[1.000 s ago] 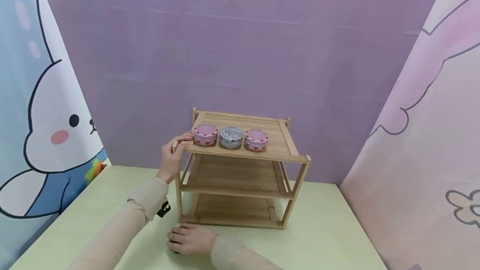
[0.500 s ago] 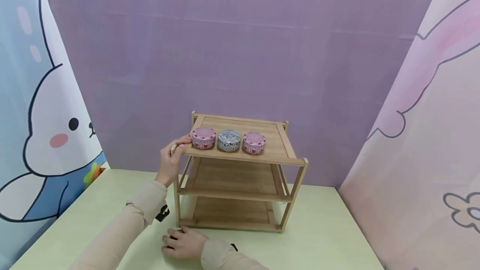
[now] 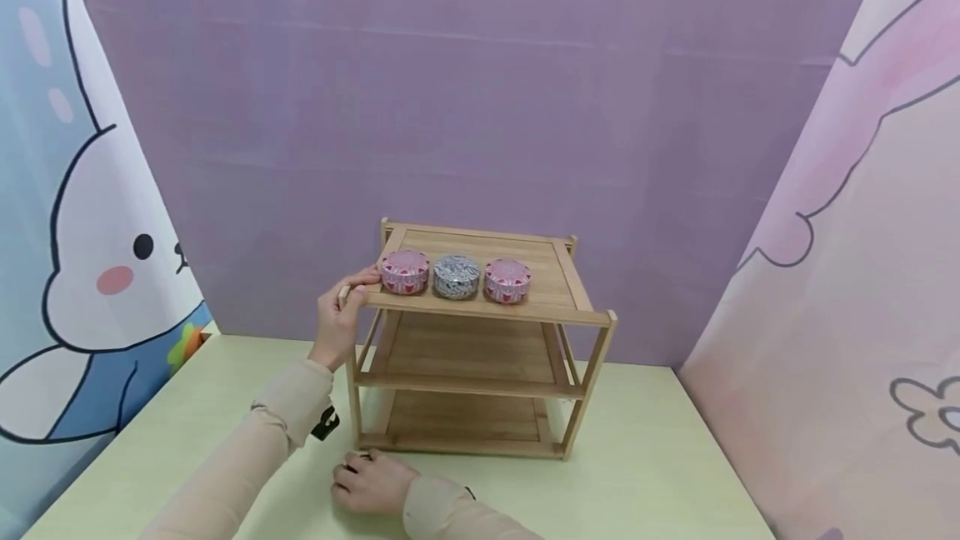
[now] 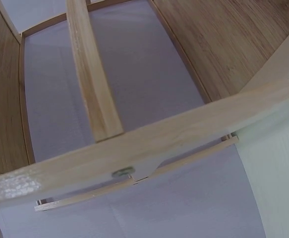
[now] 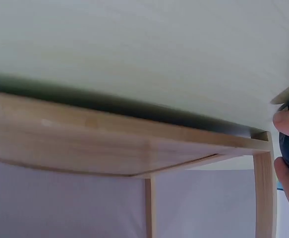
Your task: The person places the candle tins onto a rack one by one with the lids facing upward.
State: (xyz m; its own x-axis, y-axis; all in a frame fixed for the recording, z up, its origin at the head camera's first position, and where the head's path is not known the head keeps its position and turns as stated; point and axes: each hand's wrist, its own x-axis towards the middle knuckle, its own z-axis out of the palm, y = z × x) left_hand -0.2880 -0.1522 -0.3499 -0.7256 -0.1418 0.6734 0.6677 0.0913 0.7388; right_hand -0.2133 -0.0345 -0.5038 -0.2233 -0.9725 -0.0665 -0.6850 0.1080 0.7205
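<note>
A three-tier wooden rack (image 3: 480, 390) stands on the table in the head view. At its upper front left corner my left hand (image 3: 339, 319) grips the frame, thumb in front and fingers along the top. Beside those fingers sits a pink patterned tin (image 3: 405, 275); a grey-white patterned tin (image 3: 456, 277) and a second pink tin (image 3: 507, 283) continue the row along the front edge. My right hand (image 3: 375, 483) is low over the table before the rack's lower left corner. Its fingers hold a small dark round object (image 5: 285, 146), seen at the right wrist view's edge; I cannot tell its kind.
The rack's middle shelf (image 3: 472, 347) and bottom shelf (image 3: 465, 417) lie under the tins. A purple cloth wall (image 3: 480, 107) rises behind, with printed panels at both sides. Pale green table surface (image 3: 645, 457) extends to the right of the rack.
The left hand keeps its grip on the rack corner. The right hand has shifted slightly, its fingers spreading a little and then drawing in. The tins keep their places on the rack.
</note>
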